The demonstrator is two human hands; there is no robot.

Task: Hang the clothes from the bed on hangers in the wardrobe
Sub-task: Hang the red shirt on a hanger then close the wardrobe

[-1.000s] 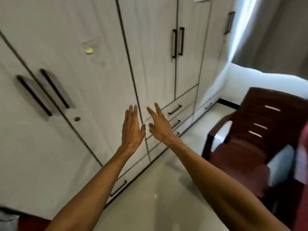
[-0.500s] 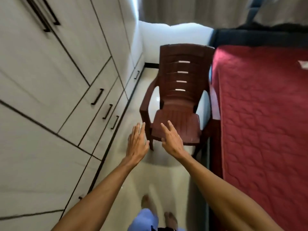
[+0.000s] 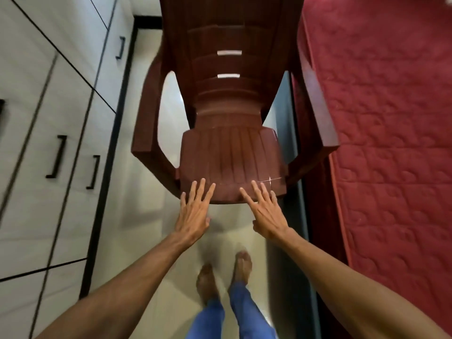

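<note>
Bed (image 3: 391,143) with red quilted cover lay along the right, no clothes visible on the part in view, wardrobe (image 3: 49,118) doors and drawers shut on the left, both hands empty, left hand (image 3: 193,214) and right hand (image 3: 266,214) with fingers spread, reaching toward a brown plastic chair (image 3: 232,155), bare feet (image 3: 225,275) on pale floor (image 3: 137,228)

Pale, glossy tiled floor (image 3: 146,241) running in a narrow aisle. Dark brown plastic armchair (image 3: 230,152) with a slatted back standing in it — light glinting through two slots. Along the left, white cabinet fronts (image 3: 36,167) with black bar handles (image 3: 57,156) and dark seams — slightly blurred.
</note>
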